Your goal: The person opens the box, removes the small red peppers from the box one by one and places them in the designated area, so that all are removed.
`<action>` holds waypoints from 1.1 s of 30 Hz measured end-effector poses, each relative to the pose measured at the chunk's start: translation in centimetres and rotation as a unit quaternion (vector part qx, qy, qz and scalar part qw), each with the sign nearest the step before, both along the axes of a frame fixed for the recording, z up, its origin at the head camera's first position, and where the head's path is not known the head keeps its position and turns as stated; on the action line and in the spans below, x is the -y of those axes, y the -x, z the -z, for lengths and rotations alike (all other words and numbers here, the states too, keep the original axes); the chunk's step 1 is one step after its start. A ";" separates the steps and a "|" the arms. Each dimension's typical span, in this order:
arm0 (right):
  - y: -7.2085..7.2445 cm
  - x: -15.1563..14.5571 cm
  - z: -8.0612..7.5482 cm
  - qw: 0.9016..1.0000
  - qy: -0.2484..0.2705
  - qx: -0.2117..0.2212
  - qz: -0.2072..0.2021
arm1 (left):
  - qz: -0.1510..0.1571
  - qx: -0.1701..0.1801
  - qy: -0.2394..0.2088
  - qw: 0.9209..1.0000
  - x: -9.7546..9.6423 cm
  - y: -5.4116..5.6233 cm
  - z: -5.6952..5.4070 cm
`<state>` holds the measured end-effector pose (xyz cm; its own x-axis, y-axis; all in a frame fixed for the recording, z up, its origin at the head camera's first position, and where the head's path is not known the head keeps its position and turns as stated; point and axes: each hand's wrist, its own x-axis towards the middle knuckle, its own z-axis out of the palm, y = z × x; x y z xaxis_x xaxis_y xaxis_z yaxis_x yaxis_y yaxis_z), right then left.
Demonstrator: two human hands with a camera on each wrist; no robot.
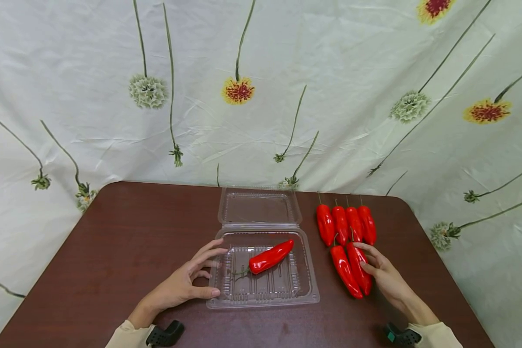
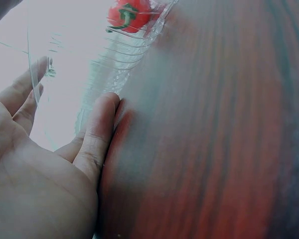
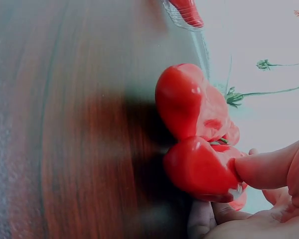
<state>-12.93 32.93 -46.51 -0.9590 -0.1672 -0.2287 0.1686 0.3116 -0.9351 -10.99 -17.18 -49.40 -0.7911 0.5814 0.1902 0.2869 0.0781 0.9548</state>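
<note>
A clear plastic clamshell box (image 1: 264, 300) lies with its lid folded back, and a single red chili pepper (image 1: 271, 257) with a green stem rests slantwise inside. My left hand (image 1: 180, 285) is at the box's left side, fingers spread and thumb near the lower left corner; the left wrist view has the thumb (image 2: 97, 129) against the box's edge. On the right, my right hand (image 1: 389, 278) grips the right-hand pepper (image 1: 360, 270) of the front pair, thumb on one side and fingers on the other. Another pepper (image 1: 345, 271) lies close beside it.
Behind the front pair, several more red peppers (image 1: 340, 224) lie side by side, stems pointing away. The box's lid (image 1: 261, 207) reaches the back edge of the brown table (image 1: 148, 227). A white flowered cloth (image 1: 200, 121) hangs behind it.
</note>
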 end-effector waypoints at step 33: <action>0.0 -0.9 -1.1 0.999 -0.026 -0.032 -0.012 | -0.009 0.007 0.018 1.000 0.0 0.0 0.0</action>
<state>-12.91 33.82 -45.38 -0.9677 -0.1802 -0.1762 0.1009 0.3636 -0.9261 -10.96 -17.18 -49.39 -0.8041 0.5730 0.1586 0.2726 0.1182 0.9548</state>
